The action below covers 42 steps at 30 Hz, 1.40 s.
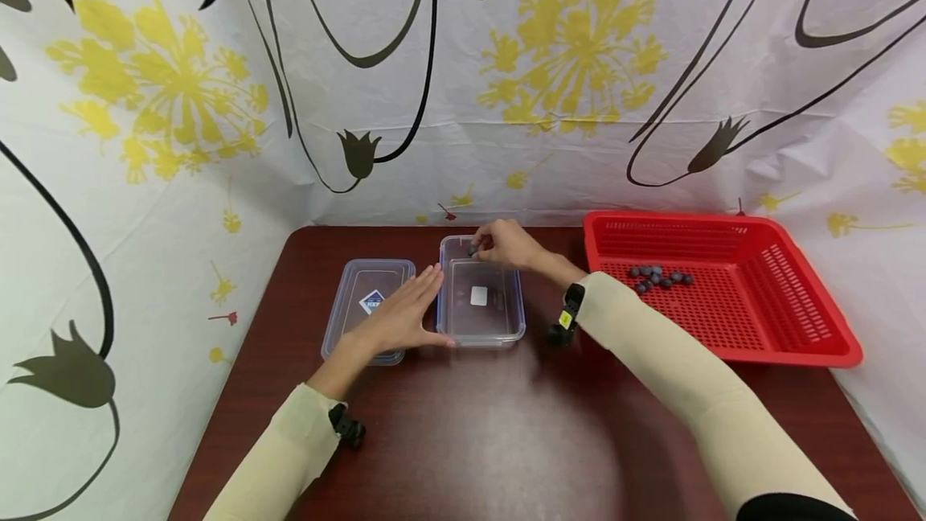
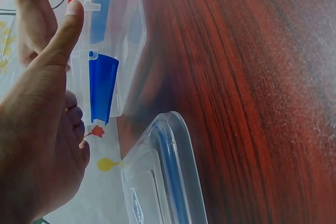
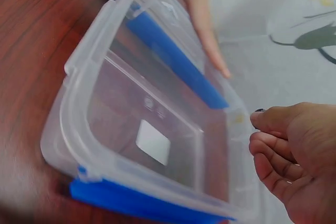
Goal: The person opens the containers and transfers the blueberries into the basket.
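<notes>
A clear plastic food container (image 1: 479, 320) with blue side clips stands uncovered on the table, a white square label on its floor. Against its left rim rests my left hand (image 1: 401, 313), fingers straight and thumb spread toward the near corner. Over the far end of the container, my right hand (image 1: 510, 244) pinches a blueberry (image 1: 473, 250) between thumb and fingers; in the right wrist view only a dark bit of the blueberry (image 3: 259, 112) shows at the thumb tip. The container's lid (image 1: 347, 296), with a blue-and-white diamond sticker, lies left of it, partly hidden by my left hand.
At the right stands a red perforated basket (image 1: 767, 296) with several blueberries (image 1: 654, 276) near its left side. A patterned sheet (image 1: 463, 87) hangs behind the dark wooden table (image 1: 463, 424) and along its sides.
</notes>
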Available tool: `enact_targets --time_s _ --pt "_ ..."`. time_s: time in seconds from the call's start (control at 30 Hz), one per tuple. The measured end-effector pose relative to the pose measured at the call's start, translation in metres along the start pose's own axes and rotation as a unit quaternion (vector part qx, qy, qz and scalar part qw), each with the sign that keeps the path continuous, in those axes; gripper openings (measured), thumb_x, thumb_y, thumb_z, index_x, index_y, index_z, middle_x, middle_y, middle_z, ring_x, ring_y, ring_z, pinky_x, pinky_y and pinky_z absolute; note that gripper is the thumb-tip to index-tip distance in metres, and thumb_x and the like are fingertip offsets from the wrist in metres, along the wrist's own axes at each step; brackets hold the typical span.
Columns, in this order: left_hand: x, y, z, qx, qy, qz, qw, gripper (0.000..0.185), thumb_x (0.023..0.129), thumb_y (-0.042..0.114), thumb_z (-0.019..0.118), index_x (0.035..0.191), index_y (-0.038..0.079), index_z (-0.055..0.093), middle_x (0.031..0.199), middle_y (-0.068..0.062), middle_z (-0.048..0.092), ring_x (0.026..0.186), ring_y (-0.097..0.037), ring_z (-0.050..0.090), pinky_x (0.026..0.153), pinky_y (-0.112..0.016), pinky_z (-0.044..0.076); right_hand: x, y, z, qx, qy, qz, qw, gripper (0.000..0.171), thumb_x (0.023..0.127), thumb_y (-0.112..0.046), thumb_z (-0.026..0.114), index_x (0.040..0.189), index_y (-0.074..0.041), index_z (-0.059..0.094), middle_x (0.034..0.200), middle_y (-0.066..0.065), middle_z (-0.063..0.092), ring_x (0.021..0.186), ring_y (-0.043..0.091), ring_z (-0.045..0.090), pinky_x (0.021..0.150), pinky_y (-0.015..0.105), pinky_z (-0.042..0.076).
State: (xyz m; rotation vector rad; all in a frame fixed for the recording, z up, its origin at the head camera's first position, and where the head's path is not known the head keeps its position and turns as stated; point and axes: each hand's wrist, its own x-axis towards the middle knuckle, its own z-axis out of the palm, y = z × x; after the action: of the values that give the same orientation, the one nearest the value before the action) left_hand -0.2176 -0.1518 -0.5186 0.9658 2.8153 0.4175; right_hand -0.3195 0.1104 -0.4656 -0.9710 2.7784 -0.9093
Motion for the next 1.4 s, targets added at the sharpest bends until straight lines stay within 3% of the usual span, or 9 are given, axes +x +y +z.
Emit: enact_targets --time_s 0.37,0.57,0.83,1.13,1.4 --pt "0.000 0.000 0.000 -0.006 -0.002 -0.005 1.0000 0.129 0.084 0.074 0.075 0.169 0.001 0.010 0.178 -0.015 0.004 0.165 -0.029 0.005 0.132 -0.050 0.014 -0.045 0.020 -0.062 -0.011 0.013 -0.011 1.000 0.015 0.089 -0.008 0.085 0.102 -0.002 0.080 0.089 0.006 0.080 0.084 0.021 0.076 0.078 0.039 0.062" --pt "0.000 0.000 0.000 -0.003 -0.003 -0.004 1.0000 0.129 0.085 0.075 0.074 0.169 0.002 0.009 0.178 -0.014 0.004 0.165 -0.029 0.005 0.132 -0.049 0.013 -0.073 0.046 -0.095 -0.038 0.006 -0.002 0.999 0.010 0.091 -0.011 0.084 0.100 -0.007 0.081 0.088 0.003 0.080 0.082 0.019 0.076 0.069 0.030 0.058" --pt "0.000 0.001 -0.001 -0.005 -0.003 -0.001 1.0000 0.129 0.085 0.076 0.073 0.169 0.001 0.010 0.178 -0.015 0.004 0.165 -0.030 0.005 0.132 -0.051 0.014 -0.115 0.090 -0.134 -0.080 -0.011 0.019 0.997 0.012 0.092 -0.013 0.084 0.102 -0.008 0.081 0.091 0.002 0.080 0.084 0.018 0.076 0.074 0.031 0.060" --pt "-0.002 0.000 -0.001 -0.004 -0.004 -0.004 1.0000 0.129 0.085 0.076 0.073 0.169 0.001 0.010 0.178 -0.014 0.004 0.165 -0.029 0.003 0.132 -0.053 0.014 -0.149 0.143 -0.157 -0.099 -0.031 0.075 0.992 0.008 0.091 -0.008 0.083 0.098 -0.009 0.081 0.089 0.001 0.079 0.082 0.016 0.075 0.071 0.027 0.058" --pt "-0.002 0.001 -0.002 -0.011 -0.001 -0.004 0.9999 0.128 0.085 0.074 0.074 0.169 0.001 0.011 0.178 -0.014 0.005 0.165 -0.028 0.004 0.131 -0.054 0.015 -0.171 0.183 -0.164 -0.116 -0.061 0.093 0.987 0.009 0.089 -0.002 0.081 0.096 -0.005 0.081 0.087 0.002 0.080 0.079 0.017 0.075 0.070 0.029 0.059"
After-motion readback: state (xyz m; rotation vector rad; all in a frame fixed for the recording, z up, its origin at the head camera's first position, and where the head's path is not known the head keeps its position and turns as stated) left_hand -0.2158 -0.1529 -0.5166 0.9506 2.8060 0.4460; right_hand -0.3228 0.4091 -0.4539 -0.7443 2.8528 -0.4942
